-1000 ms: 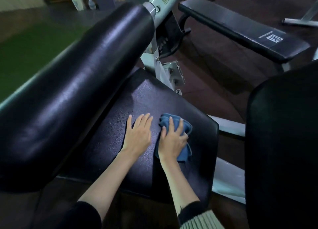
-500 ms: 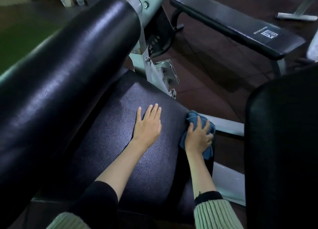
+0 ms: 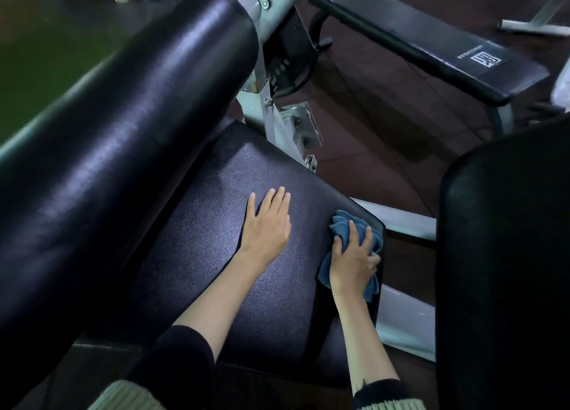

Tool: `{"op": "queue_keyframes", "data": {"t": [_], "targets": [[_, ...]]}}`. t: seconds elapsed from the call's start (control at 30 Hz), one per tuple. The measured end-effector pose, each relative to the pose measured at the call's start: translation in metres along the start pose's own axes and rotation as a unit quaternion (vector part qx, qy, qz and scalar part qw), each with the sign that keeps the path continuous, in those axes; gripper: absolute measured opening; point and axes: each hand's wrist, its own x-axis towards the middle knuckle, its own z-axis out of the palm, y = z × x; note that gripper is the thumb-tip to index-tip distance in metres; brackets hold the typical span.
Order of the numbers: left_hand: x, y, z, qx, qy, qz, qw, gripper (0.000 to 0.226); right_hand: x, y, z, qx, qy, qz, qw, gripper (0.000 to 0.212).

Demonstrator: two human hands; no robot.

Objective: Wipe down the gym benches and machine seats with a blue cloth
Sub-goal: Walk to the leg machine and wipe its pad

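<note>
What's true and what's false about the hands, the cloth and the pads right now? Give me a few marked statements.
1. The right hand holds the blue cloth against the right edge of the seat pad. True.
2. The left hand grips a spray bottle. False: it lies flat on the seat pad and holds nothing.
3. The blue cloth lies on the flat bench at upper right. False: it is on the seat pad, under the right hand.
4. A thick roller pad runs along the seat pad's left side. True.
</note>
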Motion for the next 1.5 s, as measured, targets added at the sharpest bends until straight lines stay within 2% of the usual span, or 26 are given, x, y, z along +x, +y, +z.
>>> {"op": "queue_keyframes", "data": {"t": [0.33,0.43,0.53,0.73,1.07,1.5], "targets": [[-0.036,0.010,-0.019,-0.041,-0.028,-0.039,0.998,0.058,-0.025,0.006,-0.020,0.059,-0.059,-0.032,0.996,0.049],[-0.049,0.013,-0.030,-0.072,-0.024,-0.048,0.996,0.058,-0.038,0.005,-0.029,0.134,-0.085,-0.047,0.986,0.050],[-0.064,0.015,-0.041,-0.108,-0.042,-0.055,0.992,0.047,-0.051,-0.003,-0.044,0.192,-0.120,-0.071,0.971,0.048],[-0.100,0.016,-0.077,-0.179,-0.044,-0.112,0.977,0.046,-0.078,-0.020,-0.082,0.243,-0.170,-0.118,0.948,0.043],[-0.171,0.007,-0.170,-0.276,-0.038,-0.174,0.945,0.045,-0.154,-0.053,-0.154,0.202,-0.203,-0.199,0.937,0.044],[-0.284,-0.024,-0.287,-0.284,-0.085,-0.231,0.927,0.036,-0.273,-0.096,-0.238,0.106,-0.241,-0.262,0.928,0.044]]}}
